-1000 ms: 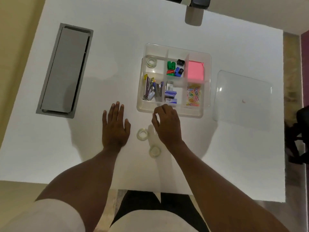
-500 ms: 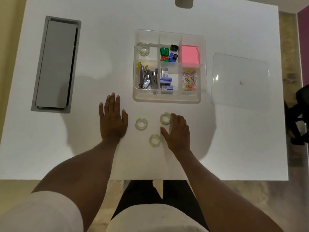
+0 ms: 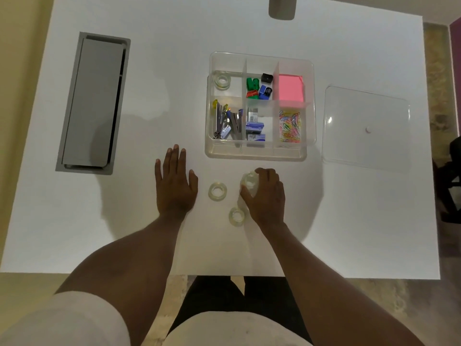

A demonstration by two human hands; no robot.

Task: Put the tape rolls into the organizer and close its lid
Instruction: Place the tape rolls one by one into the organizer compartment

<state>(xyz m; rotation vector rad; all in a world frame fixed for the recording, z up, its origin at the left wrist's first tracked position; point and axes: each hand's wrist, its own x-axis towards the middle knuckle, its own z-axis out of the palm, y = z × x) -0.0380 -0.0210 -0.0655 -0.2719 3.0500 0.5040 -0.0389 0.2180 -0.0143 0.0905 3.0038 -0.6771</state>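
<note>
Tape roll [image 3: 249, 182] pinched in right hand [image 3: 267, 196] grip, above table [image 3: 349, 221]

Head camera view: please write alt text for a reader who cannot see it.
A person's right hand grips a clear tape roll on a white table, in front of an open clear plastic organizer. Two more rolls lie nearby; the left hand rests flat, the clear lid lies to the right.
</note>
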